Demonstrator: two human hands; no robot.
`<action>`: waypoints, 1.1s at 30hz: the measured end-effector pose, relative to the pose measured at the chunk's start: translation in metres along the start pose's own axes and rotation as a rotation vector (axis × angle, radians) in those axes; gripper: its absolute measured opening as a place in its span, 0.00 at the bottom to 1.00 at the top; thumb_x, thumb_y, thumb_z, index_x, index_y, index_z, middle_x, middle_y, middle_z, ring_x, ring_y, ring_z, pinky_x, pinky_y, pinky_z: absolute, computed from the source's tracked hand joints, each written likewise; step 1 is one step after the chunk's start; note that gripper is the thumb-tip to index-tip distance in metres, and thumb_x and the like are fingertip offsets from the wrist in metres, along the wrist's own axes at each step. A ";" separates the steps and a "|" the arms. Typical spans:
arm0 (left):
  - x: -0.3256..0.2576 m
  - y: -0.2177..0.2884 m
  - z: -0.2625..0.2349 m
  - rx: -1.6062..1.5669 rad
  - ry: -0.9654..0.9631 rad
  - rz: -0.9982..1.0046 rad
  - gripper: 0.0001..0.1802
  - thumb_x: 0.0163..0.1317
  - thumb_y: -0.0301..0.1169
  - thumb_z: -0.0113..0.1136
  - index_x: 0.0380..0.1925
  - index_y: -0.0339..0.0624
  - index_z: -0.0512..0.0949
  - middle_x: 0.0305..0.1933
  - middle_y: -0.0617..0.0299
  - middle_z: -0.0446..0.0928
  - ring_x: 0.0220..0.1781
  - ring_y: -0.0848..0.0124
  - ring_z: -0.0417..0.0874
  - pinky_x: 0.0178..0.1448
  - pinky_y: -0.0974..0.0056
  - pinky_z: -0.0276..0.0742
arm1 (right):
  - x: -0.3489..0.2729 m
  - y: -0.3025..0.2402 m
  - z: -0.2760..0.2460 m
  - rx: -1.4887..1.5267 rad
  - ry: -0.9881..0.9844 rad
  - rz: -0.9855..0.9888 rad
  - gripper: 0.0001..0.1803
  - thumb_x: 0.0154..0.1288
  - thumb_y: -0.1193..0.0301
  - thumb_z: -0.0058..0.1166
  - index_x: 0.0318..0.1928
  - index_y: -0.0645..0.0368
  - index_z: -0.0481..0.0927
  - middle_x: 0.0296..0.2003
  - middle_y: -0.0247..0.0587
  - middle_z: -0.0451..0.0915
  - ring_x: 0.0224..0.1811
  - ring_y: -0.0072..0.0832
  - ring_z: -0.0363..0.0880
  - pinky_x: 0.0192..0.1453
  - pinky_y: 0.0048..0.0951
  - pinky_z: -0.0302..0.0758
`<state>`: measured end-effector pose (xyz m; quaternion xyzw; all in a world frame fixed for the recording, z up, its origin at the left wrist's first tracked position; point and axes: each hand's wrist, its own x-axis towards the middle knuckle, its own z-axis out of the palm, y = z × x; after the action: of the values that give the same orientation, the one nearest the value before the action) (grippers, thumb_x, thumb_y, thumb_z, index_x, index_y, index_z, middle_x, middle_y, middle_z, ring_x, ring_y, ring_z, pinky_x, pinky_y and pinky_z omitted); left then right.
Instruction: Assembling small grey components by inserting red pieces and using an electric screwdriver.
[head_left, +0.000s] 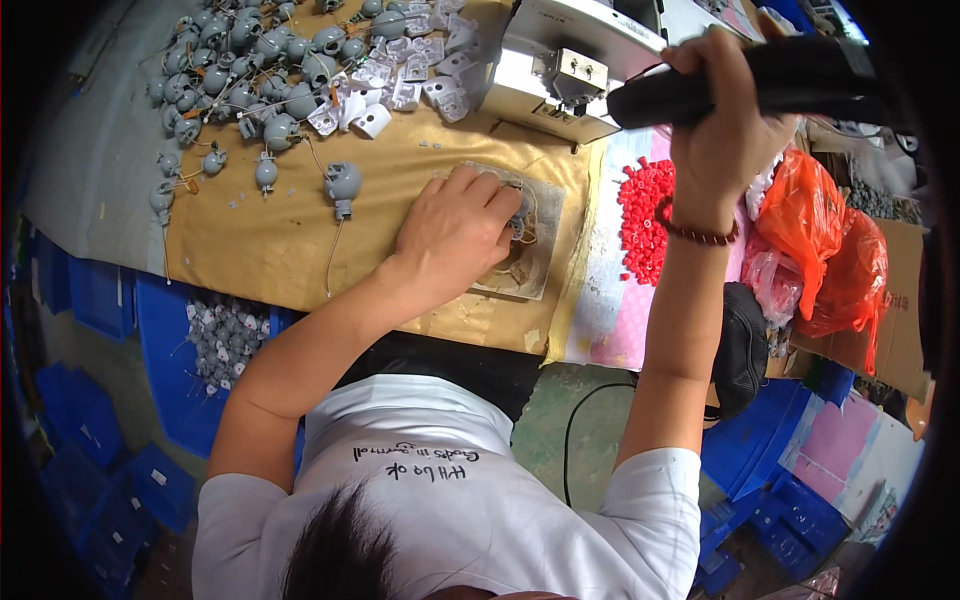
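Note:
My left hand (455,232) is closed over a small grey part (519,212) that rests on a worn, square block (545,240). The fingers hide most of that part. Raised at the upper right, my right hand (725,125) grips a long black tool (770,80); motion blur and the angle keep me from telling its exact kind. The tool's narrower end points left, towards a pale metal box-shaped device (560,70). A round grey plastic piece with a wire (342,182) lies on the bench, left of my left hand.
Many grey round pieces (245,75) and white plastic parts (375,95) cover the bench's far left. Small red caps (645,210) are heaped right of the block. Red plastic bags (800,205) sit at the right. A blue bin (170,370) holds grey parts below the bench edge.

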<state>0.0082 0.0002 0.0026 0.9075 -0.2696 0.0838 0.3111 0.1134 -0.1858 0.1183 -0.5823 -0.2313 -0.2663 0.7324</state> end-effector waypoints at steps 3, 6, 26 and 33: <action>-0.002 -0.001 0.004 0.022 0.019 -0.008 0.18 0.51 0.30 0.68 0.44 0.42 0.79 0.41 0.59 0.77 0.50 0.59 0.76 0.53 0.55 0.74 | -0.010 0.025 0.023 0.003 0.090 0.060 0.27 0.62 0.79 0.61 0.61 0.70 0.68 0.27 0.38 0.78 0.26 0.25 0.79 0.33 0.26 0.77; -0.003 0.000 0.005 0.053 0.022 -0.006 0.18 0.51 0.30 0.68 0.43 0.42 0.79 0.41 0.60 0.77 0.50 0.60 0.76 0.53 0.56 0.75 | 0.001 0.032 0.033 -0.062 0.078 0.184 0.10 0.62 0.78 0.62 0.42 0.65 0.76 0.24 0.35 0.78 0.24 0.23 0.79 0.31 0.26 0.77; -0.005 0.002 0.003 -0.051 -0.014 -0.075 0.17 0.52 0.29 0.66 0.43 0.41 0.76 0.39 0.57 0.74 0.36 0.54 0.81 0.37 0.52 0.76 | -0.083 -0.012 0.029 0.001 -0.050 0.272 0.30 0.55 0.88 0.61 0.59 0.72 0.68 0.26 0.32 0.81 0.27 0.19 0.81 0.36 0.23 0.79; -0.006 0.000 0.004 -0.070 -0.004 -0.055 0.19 0.53 0.29 0.65 0.45 0.42 0.73 0.40 0.56 0.74 0.37 0.54 0.81 0.37 0.52 0.76 | -0.098 -0.007 0.019 -0.236 -0.212 0.173 0.32 0.59 0.88 0.54 0.64 0.67 0.60 0.29 0.42 0.78 0.27 0.29 0.79 0.36 0.31 0.79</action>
<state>0.0036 0.0004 -0.0024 0.9034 -0.2478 0.0640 0.3441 0.0341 -0.1568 0.0639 -0.7070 -0.2232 -0.1647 0.6506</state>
